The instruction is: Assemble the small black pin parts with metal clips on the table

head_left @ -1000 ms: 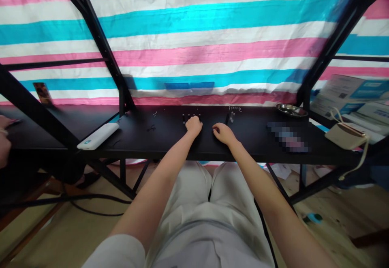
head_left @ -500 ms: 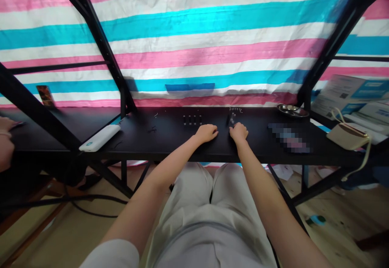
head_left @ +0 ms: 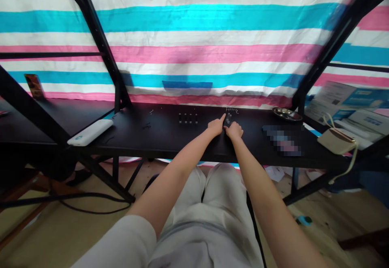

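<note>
A small dark strip with shiny spots (head_left: pixel 228 118) lies on the black table (head_left: pixel 164 136), slanted away from me. My right hand (head_left: pixel 234 131) is closed at its near end, the fingertips pinching there. From the left, my left hand (head_left: pixel 216 126) reaches up to the strip with its index finger stretched along the side; whether it touches is too small to tell. Just beyond the strip is a row of tiny silvery pieces (head_left: pixel 231 109). Several dark upright pieces with pale ends (head_left: pixel 188 118) stand in a row left of my hands.
A white oblong device (head_left: pixel 91 132) lies at the left end. To the right are a round metal dish (head_left: pixel 287 114), a blurred-out flat item (head_left: pixel 282 140) and a beige purse (head_left: pixel 337 141). Thin dark bits (head_left: pixel 147 125) are on the left. Black frame posts (head_left: pixel 120 87) flank the table.
My left hand has moved right and forward to the dark strip, its index finger now stretched out. My right hand stays by the near end. The view has shifted slightly.
</note>
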Tool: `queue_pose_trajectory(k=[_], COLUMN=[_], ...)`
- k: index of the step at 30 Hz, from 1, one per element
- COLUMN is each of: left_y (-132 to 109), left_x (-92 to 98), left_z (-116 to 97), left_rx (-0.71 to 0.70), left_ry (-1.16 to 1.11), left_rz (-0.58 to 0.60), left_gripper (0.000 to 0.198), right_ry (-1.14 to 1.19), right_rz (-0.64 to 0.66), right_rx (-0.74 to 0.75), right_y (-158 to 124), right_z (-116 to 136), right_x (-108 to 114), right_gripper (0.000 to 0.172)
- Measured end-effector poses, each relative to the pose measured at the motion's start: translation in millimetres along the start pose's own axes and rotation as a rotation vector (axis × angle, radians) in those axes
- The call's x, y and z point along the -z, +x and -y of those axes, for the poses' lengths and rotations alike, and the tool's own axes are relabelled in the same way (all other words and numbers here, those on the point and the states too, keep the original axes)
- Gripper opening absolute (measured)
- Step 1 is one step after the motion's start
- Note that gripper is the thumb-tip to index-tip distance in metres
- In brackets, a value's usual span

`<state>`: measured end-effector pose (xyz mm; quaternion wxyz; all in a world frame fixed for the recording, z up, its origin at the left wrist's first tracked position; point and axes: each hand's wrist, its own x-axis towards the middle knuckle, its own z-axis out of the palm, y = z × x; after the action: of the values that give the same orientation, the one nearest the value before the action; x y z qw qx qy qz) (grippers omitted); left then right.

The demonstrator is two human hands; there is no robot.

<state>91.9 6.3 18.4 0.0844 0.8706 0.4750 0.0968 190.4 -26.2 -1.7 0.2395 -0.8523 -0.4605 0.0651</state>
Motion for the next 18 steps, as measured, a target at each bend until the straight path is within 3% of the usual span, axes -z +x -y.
queue_pose_trajectory(k=[4, 10, 18], left_y=[5, 0, -35], left_x=[-2.5, -0.5, 1.5], left_z=[-3, -3, 34], left_rx=[0.0, -0.088, -0.145], left_ry=[0.046, 0.121, -0.02], left_rz=[-0.015, -0.218, -0.379], left_gripper=[0.063, 0.026, 0.022], right_ry=[0.009, -0.005, 0.005], right_rz=[-0.024, -0.019, -0.005], right_rx=[0.026, 0.026, 0.006], right_y=[-4, -3, 10], right_z=[-1, -1, -1], right_x=[-1, -2, -6], right_gripper=[0.039, 0.039, 0.042])
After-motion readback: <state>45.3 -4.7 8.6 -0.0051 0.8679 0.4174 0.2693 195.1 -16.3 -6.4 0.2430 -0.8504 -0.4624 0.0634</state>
